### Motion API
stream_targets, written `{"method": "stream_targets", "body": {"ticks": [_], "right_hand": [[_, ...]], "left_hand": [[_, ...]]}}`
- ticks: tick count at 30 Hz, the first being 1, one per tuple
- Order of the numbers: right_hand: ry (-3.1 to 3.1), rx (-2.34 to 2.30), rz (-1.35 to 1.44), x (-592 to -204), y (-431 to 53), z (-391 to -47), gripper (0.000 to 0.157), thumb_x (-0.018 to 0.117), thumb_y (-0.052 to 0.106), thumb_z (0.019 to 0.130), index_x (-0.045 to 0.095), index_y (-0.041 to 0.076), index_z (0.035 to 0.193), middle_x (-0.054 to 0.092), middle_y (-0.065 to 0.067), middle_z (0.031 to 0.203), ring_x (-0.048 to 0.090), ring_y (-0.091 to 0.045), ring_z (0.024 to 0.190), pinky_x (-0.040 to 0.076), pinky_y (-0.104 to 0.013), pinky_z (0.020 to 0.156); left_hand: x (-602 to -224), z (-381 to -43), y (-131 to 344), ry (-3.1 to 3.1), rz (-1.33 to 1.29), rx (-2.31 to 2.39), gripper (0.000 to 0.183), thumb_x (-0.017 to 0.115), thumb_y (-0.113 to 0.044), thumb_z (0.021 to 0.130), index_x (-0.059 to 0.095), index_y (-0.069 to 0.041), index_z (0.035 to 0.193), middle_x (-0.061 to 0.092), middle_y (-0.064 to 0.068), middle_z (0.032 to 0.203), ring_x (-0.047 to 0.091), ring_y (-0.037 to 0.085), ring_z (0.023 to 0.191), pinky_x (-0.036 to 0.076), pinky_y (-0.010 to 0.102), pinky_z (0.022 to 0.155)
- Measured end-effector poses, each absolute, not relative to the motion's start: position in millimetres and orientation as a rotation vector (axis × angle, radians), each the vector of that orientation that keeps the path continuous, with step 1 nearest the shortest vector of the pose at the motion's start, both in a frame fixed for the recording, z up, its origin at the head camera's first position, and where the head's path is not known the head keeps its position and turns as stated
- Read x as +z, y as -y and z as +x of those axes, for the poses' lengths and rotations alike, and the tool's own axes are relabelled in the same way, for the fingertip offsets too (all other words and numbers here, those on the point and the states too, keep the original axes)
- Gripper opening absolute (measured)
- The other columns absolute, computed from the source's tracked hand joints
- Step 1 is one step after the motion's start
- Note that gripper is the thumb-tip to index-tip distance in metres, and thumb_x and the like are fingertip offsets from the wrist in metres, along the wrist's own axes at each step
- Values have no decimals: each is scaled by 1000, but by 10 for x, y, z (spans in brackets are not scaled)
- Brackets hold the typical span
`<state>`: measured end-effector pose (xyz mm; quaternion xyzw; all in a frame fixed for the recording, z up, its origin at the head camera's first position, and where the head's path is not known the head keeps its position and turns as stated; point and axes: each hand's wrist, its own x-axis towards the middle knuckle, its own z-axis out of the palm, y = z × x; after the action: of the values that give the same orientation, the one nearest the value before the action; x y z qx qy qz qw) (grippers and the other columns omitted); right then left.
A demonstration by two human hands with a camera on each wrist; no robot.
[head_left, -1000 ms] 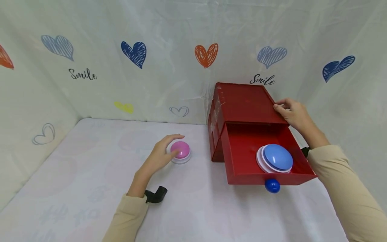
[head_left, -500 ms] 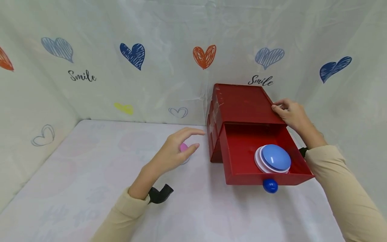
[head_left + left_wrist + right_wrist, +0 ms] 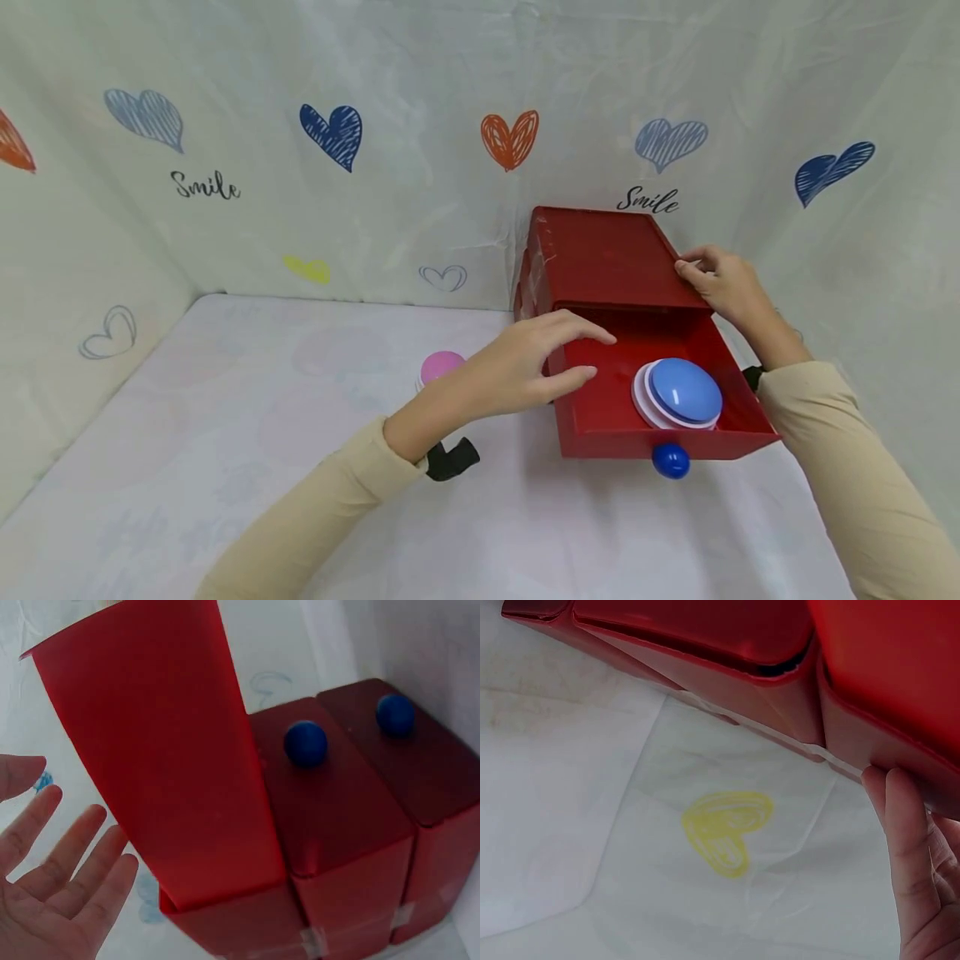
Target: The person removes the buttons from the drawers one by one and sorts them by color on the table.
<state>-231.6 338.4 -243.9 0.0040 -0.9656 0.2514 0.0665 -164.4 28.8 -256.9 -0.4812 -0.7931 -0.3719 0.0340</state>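
Note:
My left hand (image 3: 517, 367) hovers over the left wall of an open red drawer (image 3: 600, 446), fingers and thumb spread with nothing between them. In the left wrist view the same hand (image 3: 64, 877) appears beside the drawer's outer side. A blue dome push button (image 3: 686, 390) on a white base lies inside the drawer, at its front right. With its fingertips, my right hand (image 3: 723, 283) touches the right upper edge of the red drawer cabinet (image 3: 607, 254); the right wrist view has its fingers against the cabinet's side. Behind my left wrist, a pink push button (image 3: 441, 365) is partly hidden.
A blue ball knob (image 3: 671, 460) sticks out from the drawer front. Two lower drawers with blue knobs (image 3: 306, 744) stay closed. The white table (image 3: 262, 400) stretches left of the cabinet, and a white curtain (image 3: 420, 192) with printed hearts hangs close behind it.
My left hand has moved right, from beside the pink push button to over the drawer's left side. My right hand, the cabinet and the blue push button have stayed put.

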Motion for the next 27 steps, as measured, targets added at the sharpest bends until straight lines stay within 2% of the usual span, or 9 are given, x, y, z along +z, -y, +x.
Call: {"method": "stream_targets", "body": {"ticks": [8,16,23,27], "right_hand": [[2887,744,35,-2455,-3373,-2325,54,43,40,96,46,-4,127,54,-31,110,56,-37,91,46,-18,60],[2887,736,24,-2464,-3375,-2323,55,43,41,96,46,-3,127,53,-31,112,56,-38,92,52,-26,63],[2867,716,49,-2461,-3374,-2334,51,44,38,96,48,-4,125,54,-31,110,55,-37,91,45,-19,59],[2853,704,64,-2449,-3388,-2320,49,44,36,96,49,-5,123,54,-32,110,54,-39,92,43,-20,60]], "left_hand": [[-2487,-1690,-613,2648,-1565,-939,49,62,-31,89,47,-22,134,47,-4,138,42,9,128,45,24,96],[-2510,-1719,-875,2699,-1672,-746,53,64,-33,87,45,-25,136,46,-3,138,42,9,127,45,22,95],[-2527,-1708,-1002,2753,-1691,-612,56,64,-38,86,43,-30,137,42,-3,140,42,9,126,46,23,94],[-2517,-1704,-1082,2786,-1721,-571,59,63,-42,85,40,-33,138,40,-4,139,42,7,124,46,22,93]]}}
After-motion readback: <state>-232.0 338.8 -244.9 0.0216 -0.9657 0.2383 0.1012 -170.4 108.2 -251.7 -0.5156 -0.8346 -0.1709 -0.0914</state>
